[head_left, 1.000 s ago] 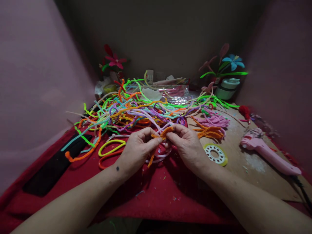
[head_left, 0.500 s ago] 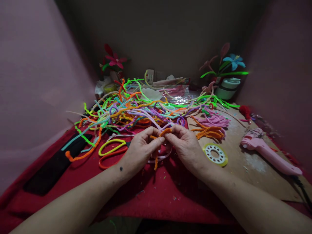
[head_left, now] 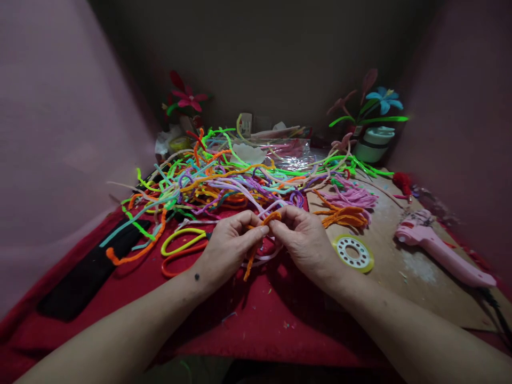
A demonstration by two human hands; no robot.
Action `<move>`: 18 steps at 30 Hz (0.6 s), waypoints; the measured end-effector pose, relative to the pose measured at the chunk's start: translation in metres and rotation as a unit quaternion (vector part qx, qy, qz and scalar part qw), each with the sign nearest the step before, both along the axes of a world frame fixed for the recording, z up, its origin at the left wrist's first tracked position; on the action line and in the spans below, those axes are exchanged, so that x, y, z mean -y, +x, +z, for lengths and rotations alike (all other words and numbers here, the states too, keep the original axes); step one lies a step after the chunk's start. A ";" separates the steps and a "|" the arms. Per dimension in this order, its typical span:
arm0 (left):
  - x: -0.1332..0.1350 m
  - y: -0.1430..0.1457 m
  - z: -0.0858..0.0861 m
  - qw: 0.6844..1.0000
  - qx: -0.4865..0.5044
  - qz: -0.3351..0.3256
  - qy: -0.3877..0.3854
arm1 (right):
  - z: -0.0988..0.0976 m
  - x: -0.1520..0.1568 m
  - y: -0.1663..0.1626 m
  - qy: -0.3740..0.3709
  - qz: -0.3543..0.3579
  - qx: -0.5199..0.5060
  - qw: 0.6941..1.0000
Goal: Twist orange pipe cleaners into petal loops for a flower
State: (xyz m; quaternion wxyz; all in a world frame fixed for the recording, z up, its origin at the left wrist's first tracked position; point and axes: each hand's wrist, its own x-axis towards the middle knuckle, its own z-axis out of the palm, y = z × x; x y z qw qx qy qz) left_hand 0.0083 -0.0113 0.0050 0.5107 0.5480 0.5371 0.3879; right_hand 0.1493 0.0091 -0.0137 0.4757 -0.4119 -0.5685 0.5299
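Between my two hands is an orange pipe cleaner, bent at the top, with one end hanging down over the red cloth. My left hand pinches it between thumb and forefinger. From the other side my right hand is closed on the bent upper part, fingertips almost touching those of the left. A pair of scissors with yellow and red handles lies beside my left hand, its blades hidden. A roll of clear tape on a white core lies right of my right hand.
A tangled heap of coloured pipe cleaners spreads behind my hands. On the right, a cardboard sheet bears a pink glue gun and orange and pink bundles. A black cloth lies left. Pipe-cleaner flowers stand at the back.
The hanging end of the orange pipe cleaner has swung to the left. Both hands keep their pinch and have hardly moved.
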 end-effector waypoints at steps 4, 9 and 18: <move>0.001 0.001 0.001 1.000 0.008 -0.002 -0.006 | -0.002 0.000 0.001 0.000 0.010 -0.011 1.000; 0.001 0.001 0.000 1.000 0.023 -0.016 -0.009 | -0.005 -0.001 0.002 -0.028 0.034 -0.052 0.998; -0.001 -0.003 -0.004 0.998 0.052 -0.022 0.003 | -0.002 -0.002 0.000 -0.047 0.051 -0.059 0.996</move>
